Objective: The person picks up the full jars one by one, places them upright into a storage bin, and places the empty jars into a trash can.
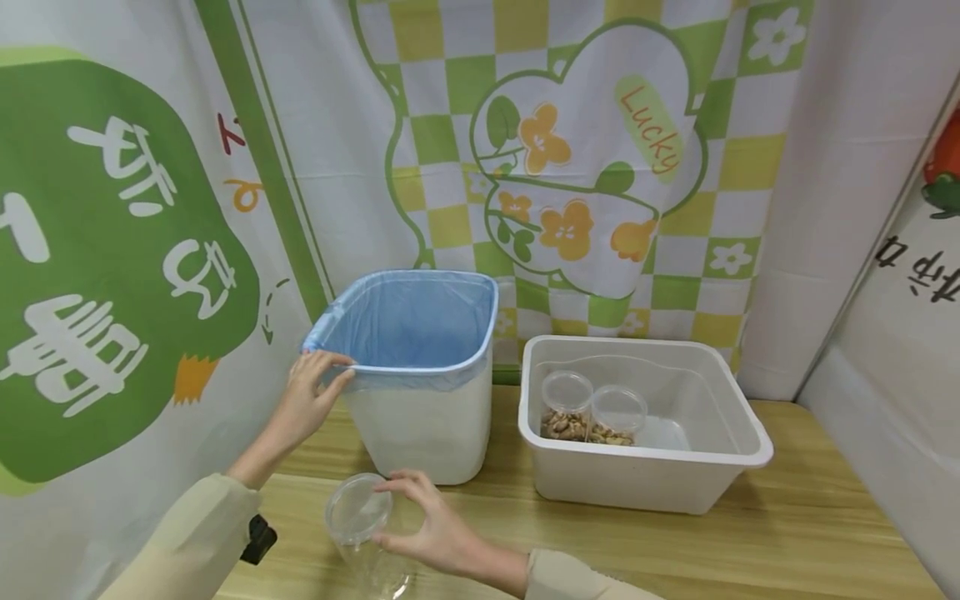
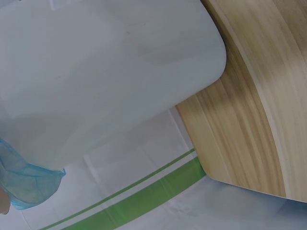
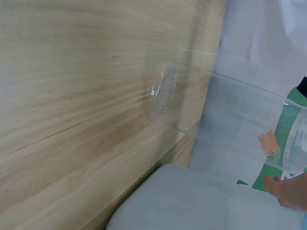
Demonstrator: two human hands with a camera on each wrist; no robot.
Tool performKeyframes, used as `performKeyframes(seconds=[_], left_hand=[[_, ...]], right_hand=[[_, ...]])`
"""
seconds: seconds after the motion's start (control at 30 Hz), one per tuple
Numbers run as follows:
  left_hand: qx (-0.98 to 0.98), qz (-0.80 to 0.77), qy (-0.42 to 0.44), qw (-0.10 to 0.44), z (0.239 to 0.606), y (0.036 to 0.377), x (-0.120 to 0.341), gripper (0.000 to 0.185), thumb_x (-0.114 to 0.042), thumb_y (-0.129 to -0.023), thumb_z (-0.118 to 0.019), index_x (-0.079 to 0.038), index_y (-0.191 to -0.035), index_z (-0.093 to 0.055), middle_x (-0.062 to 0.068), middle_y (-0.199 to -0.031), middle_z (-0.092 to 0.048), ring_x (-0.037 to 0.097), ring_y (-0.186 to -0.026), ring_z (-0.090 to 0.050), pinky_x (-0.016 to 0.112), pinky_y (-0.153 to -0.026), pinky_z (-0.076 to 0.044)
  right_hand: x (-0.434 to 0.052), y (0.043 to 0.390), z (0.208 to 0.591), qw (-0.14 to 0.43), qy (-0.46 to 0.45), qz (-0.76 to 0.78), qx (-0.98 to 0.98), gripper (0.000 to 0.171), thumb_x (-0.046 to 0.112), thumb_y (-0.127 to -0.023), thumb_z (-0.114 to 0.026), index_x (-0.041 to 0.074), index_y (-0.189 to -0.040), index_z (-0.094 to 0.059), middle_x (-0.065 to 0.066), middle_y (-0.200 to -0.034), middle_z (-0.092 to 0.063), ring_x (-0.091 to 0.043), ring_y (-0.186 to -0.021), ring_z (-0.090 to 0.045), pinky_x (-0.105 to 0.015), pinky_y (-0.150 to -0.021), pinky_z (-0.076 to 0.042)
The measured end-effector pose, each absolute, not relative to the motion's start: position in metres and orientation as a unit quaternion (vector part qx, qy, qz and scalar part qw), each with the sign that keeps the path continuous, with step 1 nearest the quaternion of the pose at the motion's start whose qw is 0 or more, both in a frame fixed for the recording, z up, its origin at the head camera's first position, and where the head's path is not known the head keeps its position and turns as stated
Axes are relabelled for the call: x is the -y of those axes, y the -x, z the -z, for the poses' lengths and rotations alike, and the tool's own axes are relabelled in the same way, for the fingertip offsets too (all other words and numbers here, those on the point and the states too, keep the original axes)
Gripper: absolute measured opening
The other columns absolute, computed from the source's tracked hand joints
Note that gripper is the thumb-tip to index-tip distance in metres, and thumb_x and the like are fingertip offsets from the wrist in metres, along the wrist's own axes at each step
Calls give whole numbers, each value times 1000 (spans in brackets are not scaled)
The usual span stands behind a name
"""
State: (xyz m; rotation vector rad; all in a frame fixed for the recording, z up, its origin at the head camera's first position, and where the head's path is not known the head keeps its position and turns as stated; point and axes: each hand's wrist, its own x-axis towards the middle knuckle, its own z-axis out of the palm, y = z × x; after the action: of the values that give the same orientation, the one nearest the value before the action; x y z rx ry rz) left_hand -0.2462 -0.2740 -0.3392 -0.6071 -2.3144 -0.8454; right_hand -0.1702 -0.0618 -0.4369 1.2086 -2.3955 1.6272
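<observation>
A white trash bin (image 1: 420,425) stands on the table, with a blue liner (image 1: 420,321) folded over its rim. My left hand (image 1: 311,396) grips the liner-covered rim at the bin's near left corner. In front of the bin is a tall clear plastic jar (image 1: 360,521), its round lid tilted toward the head camera. The thumb and fingers of my right hand (image 1: 431,525) hold the jar by the lid's right side. The right wrist view shows the jar's transparent wall (image 3: 240,117), but not the right fingers. Beyond its lower end lies a clear round disc (image 3: 163,91) on the table.
Right of the bin stands a white rectangular tub (image 1: 637,475). Inside it, at the left, two clear lidded jars (image 1: 567,408) contain brown nut-like pieces. Printed curtains (image 1: 600,167) hang behind and at both sides of the wooden table (image 1: 795,500).
</observation>
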Motion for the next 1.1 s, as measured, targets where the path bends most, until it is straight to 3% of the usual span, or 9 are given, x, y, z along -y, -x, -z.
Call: performKeyframes(seconds=[0.27, 0.57, 0.83, 1.1], left_hand=[[871, 315, 228, 302, 337, 247, 273, 10, -2, -85, -55, 4, -93, -57, 19, -93, -57, 36, -96, -47, 57, -102, -11], [869, 320, 229, 300, 338, 246, 273, 11, -2, -85, -54, 4, -94, -57, 19, -93, -57, 36, -96, -47, 57, -102, -10], [868, 317, 232, 304, 340, 245, 273, 11, 0, -84, -55, 4, -94, -57, 18, -93, -57, 36, -96, -46, 58, -101, -11], [868, 316, 231, 306, 339, 245, 272, 10, 0, -84, -55, 4, -93, -57, 18, -92, -57, 36, -97, -46, 58, -101, -11]], right_hand=[[66, 171, 448, 5, -382, -515, 768, 52, 32, -78, -66, 23, -125, -46, -6, -129, -37, -22, -116, -40, -38, -90, -41], [70, 173, 457, 1, -395, -519, 758, 55, 30, -77, -68, 19, -126, -46, -6, -128, -38, -18, -114, -41, -29, -90, -41], [72, 172, 461, 6, -414, -545, 729, 56, 24, -76, -69, 17, -125, -41, -5, -126, -38, -17, -115, -41, -31, -90, -44], [72, 167, 453, 56, -415, -551, 722, 58, 15, -71, -74, 9, -119, -41, -9, -118, -43, -18, -111, -46, -24, -85, -46]])
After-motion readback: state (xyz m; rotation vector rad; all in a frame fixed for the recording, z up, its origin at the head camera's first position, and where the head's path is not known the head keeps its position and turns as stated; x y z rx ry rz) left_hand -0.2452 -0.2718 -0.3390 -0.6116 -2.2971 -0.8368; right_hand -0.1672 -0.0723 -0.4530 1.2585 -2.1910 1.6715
